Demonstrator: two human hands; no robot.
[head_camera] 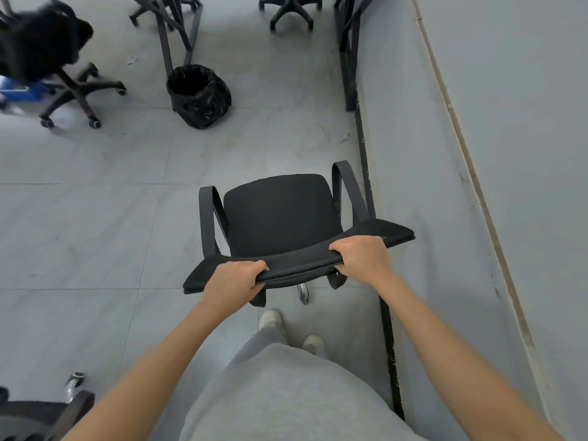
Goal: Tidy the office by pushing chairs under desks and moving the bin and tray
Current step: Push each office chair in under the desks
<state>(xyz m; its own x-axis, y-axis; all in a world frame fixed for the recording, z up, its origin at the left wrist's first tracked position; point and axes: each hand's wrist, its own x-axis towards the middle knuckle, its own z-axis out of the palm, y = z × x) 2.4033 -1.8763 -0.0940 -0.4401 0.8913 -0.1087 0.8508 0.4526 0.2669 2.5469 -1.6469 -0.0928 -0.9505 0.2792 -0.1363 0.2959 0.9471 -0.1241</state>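
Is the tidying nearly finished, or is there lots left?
Lots left. Nothing looks finished yet. Both the left hand and right hand grip the black chair's backrest out on open floor. Another chair and the bin stand out too. No tray is clearly visible.

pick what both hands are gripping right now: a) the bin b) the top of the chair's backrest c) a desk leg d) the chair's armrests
b, the left hand and right hand both curl over the top edge of the chair's backrest, while the bin sits untouched further ahead.
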